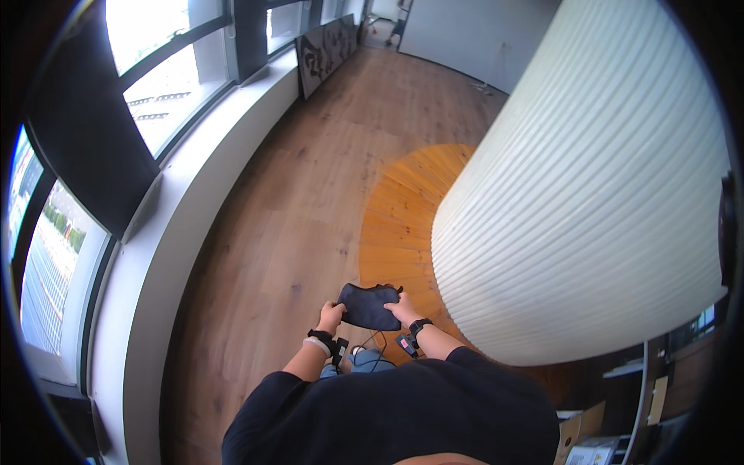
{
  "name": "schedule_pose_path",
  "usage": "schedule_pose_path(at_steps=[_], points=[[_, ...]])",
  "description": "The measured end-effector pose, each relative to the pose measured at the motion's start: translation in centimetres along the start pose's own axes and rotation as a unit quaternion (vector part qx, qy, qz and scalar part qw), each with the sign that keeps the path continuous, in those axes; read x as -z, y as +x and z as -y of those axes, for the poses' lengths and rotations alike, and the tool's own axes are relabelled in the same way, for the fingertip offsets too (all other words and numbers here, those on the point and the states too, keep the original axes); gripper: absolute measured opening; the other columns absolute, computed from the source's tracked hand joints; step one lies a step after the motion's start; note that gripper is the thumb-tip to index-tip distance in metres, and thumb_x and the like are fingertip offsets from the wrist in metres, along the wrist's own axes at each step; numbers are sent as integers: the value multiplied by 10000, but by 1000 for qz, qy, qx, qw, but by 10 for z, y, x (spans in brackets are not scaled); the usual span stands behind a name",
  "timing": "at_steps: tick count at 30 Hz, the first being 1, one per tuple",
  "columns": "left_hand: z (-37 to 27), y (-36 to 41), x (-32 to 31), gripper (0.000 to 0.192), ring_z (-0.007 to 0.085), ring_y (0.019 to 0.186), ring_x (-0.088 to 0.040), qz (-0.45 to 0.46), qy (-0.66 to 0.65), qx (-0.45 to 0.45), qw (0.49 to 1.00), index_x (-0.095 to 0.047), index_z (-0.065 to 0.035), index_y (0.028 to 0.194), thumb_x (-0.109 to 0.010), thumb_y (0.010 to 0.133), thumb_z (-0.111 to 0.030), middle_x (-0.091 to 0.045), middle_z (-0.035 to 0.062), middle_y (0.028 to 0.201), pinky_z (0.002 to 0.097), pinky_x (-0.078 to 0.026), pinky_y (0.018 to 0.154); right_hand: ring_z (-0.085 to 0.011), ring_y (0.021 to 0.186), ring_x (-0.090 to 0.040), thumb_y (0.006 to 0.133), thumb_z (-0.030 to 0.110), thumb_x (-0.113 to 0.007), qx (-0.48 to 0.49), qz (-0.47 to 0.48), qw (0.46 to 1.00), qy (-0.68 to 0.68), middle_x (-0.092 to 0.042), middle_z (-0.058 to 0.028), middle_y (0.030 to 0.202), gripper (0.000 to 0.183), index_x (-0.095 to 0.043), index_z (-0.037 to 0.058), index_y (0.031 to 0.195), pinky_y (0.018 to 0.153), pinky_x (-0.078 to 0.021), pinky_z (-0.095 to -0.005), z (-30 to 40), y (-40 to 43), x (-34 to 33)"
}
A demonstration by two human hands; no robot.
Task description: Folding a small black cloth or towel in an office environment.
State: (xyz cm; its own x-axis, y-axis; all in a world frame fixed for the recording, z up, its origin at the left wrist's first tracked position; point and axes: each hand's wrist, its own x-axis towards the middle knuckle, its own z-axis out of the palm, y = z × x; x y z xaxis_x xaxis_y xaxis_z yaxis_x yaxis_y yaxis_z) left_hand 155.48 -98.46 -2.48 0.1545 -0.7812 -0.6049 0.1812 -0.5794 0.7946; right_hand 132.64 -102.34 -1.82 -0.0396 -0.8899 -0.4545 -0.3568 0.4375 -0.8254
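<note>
A dark fabric pouch or folded cloth point(371, 308) is stretched between my two hands, in front of my body. My left hand point(332, 315) grips its left edge, thumb on top. The right edge is pinched by my right hand point(402, 309), its thumb also on the near face. Both wrists wear black straps with small black devices point(339, 351), and a pale band sits on the left wrist. A thin dark cable point(381, 349) hangs below the cloth, above my legs.
A large white ribbed column point(558, 203) rises at the right from a ring of orange wood planks point(395, 232). Windows with a white sill point(192, 139) line the left. A dark patterned panel point(328, 52) leans by them. Boxes point(581, 430) stand at lower right; a person point(400, 23) is far off.
</note>
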Motion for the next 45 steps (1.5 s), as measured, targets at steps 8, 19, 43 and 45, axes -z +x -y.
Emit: schedule_pose_path(at_steps=[8,19,43,45], points=[[66,48,41,166,122,510,-456,-158,-103,-14,982,-522,-28,811,-588,671,-88,-516,36,656,256,-372,435,-244,891,-554,677,140,-694,122,280,928,-215,-544,-170,973,577,-388,-52,1127,787,-461,-344,-22,150,-94],[203,101,16,213,88,610,-468,-322,-286,-112,895,-457,-82,917,-561,732,-67,-498,-2,731,226,-354,493,-203,913,-528,709,74,-653,179,505,812,-230,-528,-141,974,470,-368,-7,1073,791,-441,-310,-94,225,-203],[89,15,15,290,122,821,-543,-184,-106,-47,976,-527,-43,1064,-598,797,-131,-588,26,944,253,-429,658,-172,888,-547,747,-17,-602,184,341,922,19,-543,-121,992,394,-395,14,1082,776,-451,-284,-30,153,-106],[87,24,22,312,130,815,-544,-166,-94,-35,981,-530,-22,1078,-606,789,-112,-590,39,937,258,-434,657,-173,884,-546,745,-11,-606,195,293,936,-4,-544,-121,984,396,-395,12,1079,779,-448,-287,-39,156,-103]])
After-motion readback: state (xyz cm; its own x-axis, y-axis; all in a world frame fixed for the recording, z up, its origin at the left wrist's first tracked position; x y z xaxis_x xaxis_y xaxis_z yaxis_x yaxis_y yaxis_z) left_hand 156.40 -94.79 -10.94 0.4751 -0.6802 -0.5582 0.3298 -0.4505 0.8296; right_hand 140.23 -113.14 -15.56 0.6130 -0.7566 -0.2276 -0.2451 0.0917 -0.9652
